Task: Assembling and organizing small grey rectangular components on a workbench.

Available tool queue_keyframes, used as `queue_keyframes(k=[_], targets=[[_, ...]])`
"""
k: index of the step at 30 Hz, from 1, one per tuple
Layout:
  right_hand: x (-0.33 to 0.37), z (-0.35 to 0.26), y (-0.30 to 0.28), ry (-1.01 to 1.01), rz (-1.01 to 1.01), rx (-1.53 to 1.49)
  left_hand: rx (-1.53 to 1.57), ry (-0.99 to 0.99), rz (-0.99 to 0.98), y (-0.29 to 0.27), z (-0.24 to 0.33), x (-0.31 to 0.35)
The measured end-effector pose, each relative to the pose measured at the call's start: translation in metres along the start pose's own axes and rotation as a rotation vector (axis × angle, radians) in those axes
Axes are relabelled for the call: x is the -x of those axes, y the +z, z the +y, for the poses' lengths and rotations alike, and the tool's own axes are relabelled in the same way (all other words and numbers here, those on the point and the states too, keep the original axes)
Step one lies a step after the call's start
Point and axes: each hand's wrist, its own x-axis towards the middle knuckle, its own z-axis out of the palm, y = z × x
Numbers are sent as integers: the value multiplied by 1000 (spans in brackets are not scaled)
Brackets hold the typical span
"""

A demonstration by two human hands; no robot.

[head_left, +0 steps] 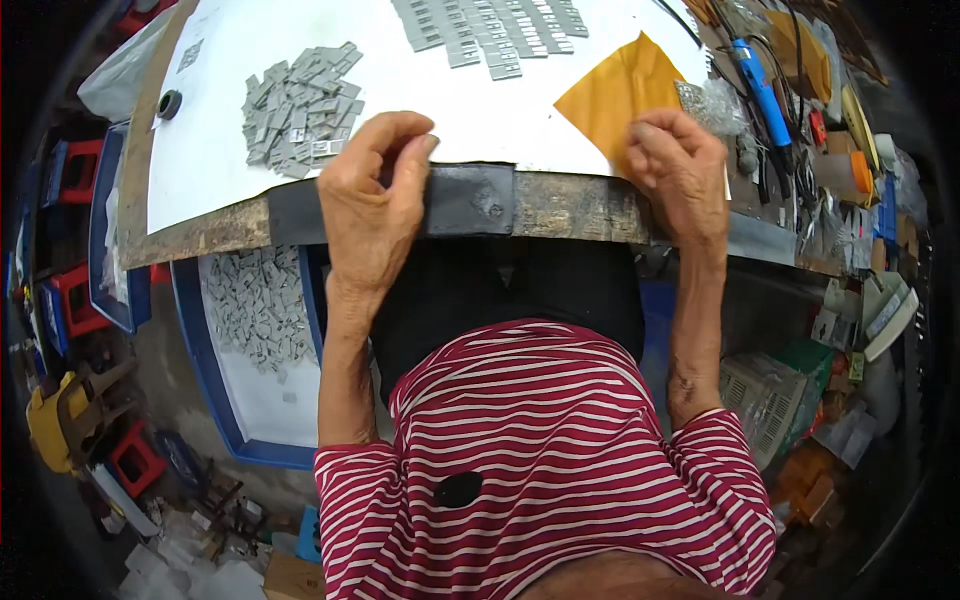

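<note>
My left hand (372, 200) hovers over the near edge of the white-covered worktable (490, 130), its fingers curled and thumb close to the index fingertip. Whatever sits in that pinch, if anything, is too small to make out. Beside it lies a heap of flat grey rectangular pieces (300, 105). Above the lower corner of an orange-yellow sheet (620, 95), my right hand (685, 165) has its fingertips drawn together; anything between them is hidden. More grey pieces (490, 35) lie in slanted rows at the far side. A small bag of tiny metal parts (690, 97) is near my right hand.
A blue electric screwdriver (760, 90) lies at right among cables and clutter. Small dark ring (168, 104) stands at the table's left. Below the edge, a blue tray (240, 440) holds many grey pieces. Red stools (135, 458) and a grey-beige box (765, 400) stand lower down.
</note>
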Motion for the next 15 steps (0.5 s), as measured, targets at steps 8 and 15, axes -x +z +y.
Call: queue_keyframes(k=[8, 15], targets=[[4, 10, 41, 284, -425, -654, 179, 207, -133, 44, 16, 2], [3, 18, 44, 357, -535, -783, 182, 239, -89, 52, 11, 3]])
